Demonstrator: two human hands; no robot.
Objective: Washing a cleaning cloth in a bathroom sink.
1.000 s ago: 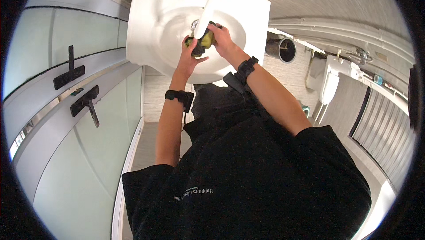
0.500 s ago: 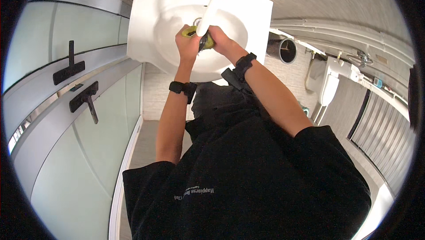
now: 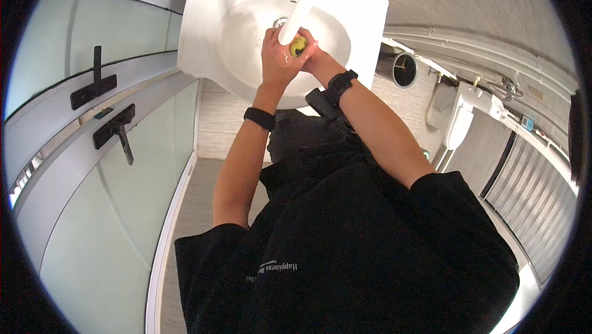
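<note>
In the white washbasin (image 3: 237,44), under the spout of a white faucet (image 3: 301,12), my two hands press together around a crumpled yellow-green and dark item (image 3: 298,45). It looks soft, like a cloth, but too little shows to be sure. My left hand (image 3: 279,61) wraps it from the left, fingers curled over toward the spout. From the other side my right hand (image 3: 313,58) closes on it, its fingers partly hidden behind the left hand and the spout. Both hands look wet and shiny. A black band circles each wrist.
Sliding frosted-glass doors (image 3: 92,186) with dark handles (image 3: 115,126) run along my left. Right of the basin stand a dark round bin (image 3: 404,70) and a white toilet cistern (image 3: 459,126). Pipes (image 3: 468,41) follow the wall, and a ribbed grey panel (image 3: 527,192) is farther right.
My left hand has moved right and turned, closing against my right hand. The item, spread between the hands before, is now bunched up and mostly covered. The view has shifted slightly.
</note>
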